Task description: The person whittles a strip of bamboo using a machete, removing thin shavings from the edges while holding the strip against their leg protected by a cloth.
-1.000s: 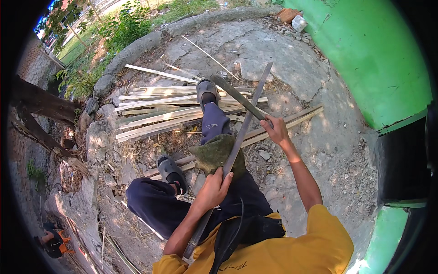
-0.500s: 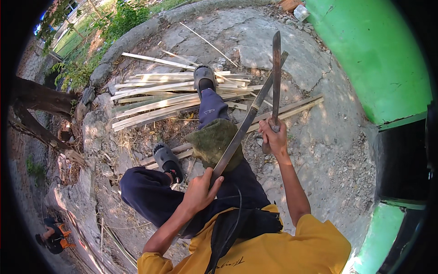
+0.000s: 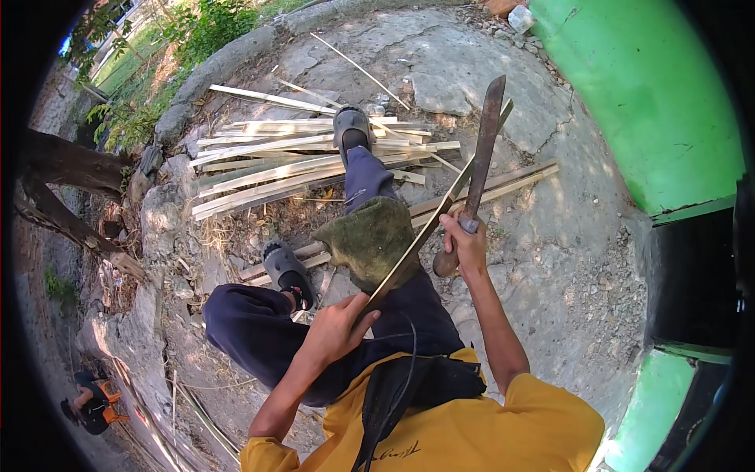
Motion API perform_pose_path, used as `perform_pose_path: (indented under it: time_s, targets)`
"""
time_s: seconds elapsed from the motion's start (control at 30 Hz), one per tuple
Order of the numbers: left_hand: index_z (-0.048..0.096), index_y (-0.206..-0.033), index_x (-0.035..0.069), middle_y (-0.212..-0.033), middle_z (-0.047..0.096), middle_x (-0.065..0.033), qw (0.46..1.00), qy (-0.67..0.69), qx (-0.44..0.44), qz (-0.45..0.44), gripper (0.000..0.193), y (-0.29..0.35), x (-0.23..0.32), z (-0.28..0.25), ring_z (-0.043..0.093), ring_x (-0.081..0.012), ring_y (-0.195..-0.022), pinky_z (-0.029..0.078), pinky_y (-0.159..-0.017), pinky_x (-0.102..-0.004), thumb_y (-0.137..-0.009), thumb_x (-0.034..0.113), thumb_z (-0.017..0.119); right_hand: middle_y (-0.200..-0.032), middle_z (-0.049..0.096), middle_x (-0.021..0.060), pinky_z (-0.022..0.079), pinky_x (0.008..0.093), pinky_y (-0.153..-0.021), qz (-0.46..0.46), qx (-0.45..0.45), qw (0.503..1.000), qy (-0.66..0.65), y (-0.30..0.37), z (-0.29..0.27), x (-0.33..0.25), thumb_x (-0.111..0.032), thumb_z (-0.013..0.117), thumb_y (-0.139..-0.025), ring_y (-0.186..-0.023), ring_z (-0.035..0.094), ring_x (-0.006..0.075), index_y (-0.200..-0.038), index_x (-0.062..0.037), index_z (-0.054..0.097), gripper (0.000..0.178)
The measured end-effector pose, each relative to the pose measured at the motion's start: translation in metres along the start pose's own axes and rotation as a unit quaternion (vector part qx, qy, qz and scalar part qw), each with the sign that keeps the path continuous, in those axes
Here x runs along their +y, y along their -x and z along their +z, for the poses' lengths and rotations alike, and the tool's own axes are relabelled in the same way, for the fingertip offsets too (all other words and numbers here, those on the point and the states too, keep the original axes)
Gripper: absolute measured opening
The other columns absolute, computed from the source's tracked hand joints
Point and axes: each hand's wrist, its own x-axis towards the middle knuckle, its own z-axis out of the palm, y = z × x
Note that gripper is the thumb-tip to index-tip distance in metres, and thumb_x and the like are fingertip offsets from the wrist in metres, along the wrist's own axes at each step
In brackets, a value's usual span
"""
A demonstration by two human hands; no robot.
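In my right hand point(image 3: 467, 245) is the handle of a machete point(image 3: 487, 145), its brown, worn blade pointing up and away from me. My left hand point(image 3: 333, 334) grips the near end of a long bamboo strip point(image 3: 425, 229), dark on one face with a pale edge. The strip slants up to the right over my thigh, and its far part passes behind the machete blade. Under the strip, a mossy green-brown cloth point(image 3: 368, 242) covers my knee.
Beyond my knee lies a pile of pale split bamboo strips point(image 3: 267, 175), with my shoed foot point(image 3: 351, 128) on it. Longer slats point(image 3: 503, 187) lie to its right. A green wall point(image 3: 653, 94) rises at right, a tree trunk point(image 3: 75, 165) at left. Far lower left, a person point(image 3: 93, 403) sits.
The bamboo strip has been turned, so its pale edge now shows along its length. The machete has tilted rightward and come slightly lower, along with my right hand.
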Motion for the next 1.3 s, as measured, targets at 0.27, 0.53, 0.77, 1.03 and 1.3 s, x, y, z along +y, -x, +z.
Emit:
perform_pose_path:
  time_s: [0.27, 0.53, 0.77, 1.03, 1.3]
  targets:
    - [0.056, -0.116, 0.004, -0.091, 0.068, -0.0227, 0.997, 0.005, -0.039, -0.061, 0.034, 0.004, 0.003, -0.004, 0.069, -0.0444, -0.087, 0.053, -0.074, -0.0508, -0.1, 0.029, 0.071, -0.056, 0.052, -0.0026, 0.036, 0.0252, -0.046, -0.002, -0.013, 1.0, 0.003, 0.002, 0.009, 0.0, -0.012, 0.079, -0.091, -0.045, 0.048, 0.0073, -0.083, -0.0106, 0.054, 0.027]
    - [0.054, -0.119, 0.004, -0.1, 0.06, -0.015, 0.996, 0.003, 0.088, -0.028, 0.049, -0.035, 0.04, -0.015, 0.065, -0.0354, -0.091, 0.053, -0.078, -0.0447, -0.09, 0.032, 0.081, -0.06, 0.053, -0.0026, 0.037, 0.0247, -0.046, 0.008, -0.005, 0.999, -0.031, 0.012, 0.022, -0.009, -0.008, 0.081, -0.09, -0.047, 0.05, 0.0069, -0.085, -0.0109, 0.054, 0.027]
    - [0.057, -0.113, 0.004, -0.099, 0.058, -0.0151, 0.985, -0.112, 0.133, 0.008, 0.04, -0.08, 0.051, 0.013, 0.067, -0.0382, -0.09, 0.054, -0.073, -0.0484, -0.089, 0.027, 0.079, -0.061, 0.053, -0.0027, 0.038, 0.0244, -0.045, 0.007, -0.061, 0.997, -0.044, 0.013, 0.016, -0.008, -0.007, 0.08, -0.09, -0.047, 0.05, 0.0071, -0.085, -0.0109, 0.052, 0.028]
    - [0.058, -0.106, 0.007, -0.093, 0.06, -0.0137, 0.991, -0.057, 0.118, 0.013, 0.024, -0.088, 0.05, 0.029, 0.067, -0.0407, -0.075, 0.053, -0.064, -0.0512, -0.09, 0.016, 0.074, -0.072, 0.067, 0.0092, 0.041, 0.0292, -0.044, 0.053, -0.086, 0.992, -0.074, 0.013, -0.006, -0.017, -0.022, 0.071, -0.099, -0.045, 0.054, 0.0137, -0.099, -0.0017, 0.063, 0.022]
    - [0.06, -0.109, 0.008, -0.095, 0.059, -0.0145, 0.995, -0.054, 0.081, 0.011, 0.022, -0.086, 0.048, 0.03, 0.066, -0.0419, -0.079, 0.053, -0.065, -0.0519, -0.092, 0.015, 0.072, -0.092, 0.075, 0.0207, 0.045, 0.0281, -0.046, 0.064, -0.123, 0.99, -0.008, 0.014, -0.027, -0.031, -0.027, 0.067, -0.101, -0.049, 0.057, 0.0134, -0.103, 0.0028, 0.065, 0.03]
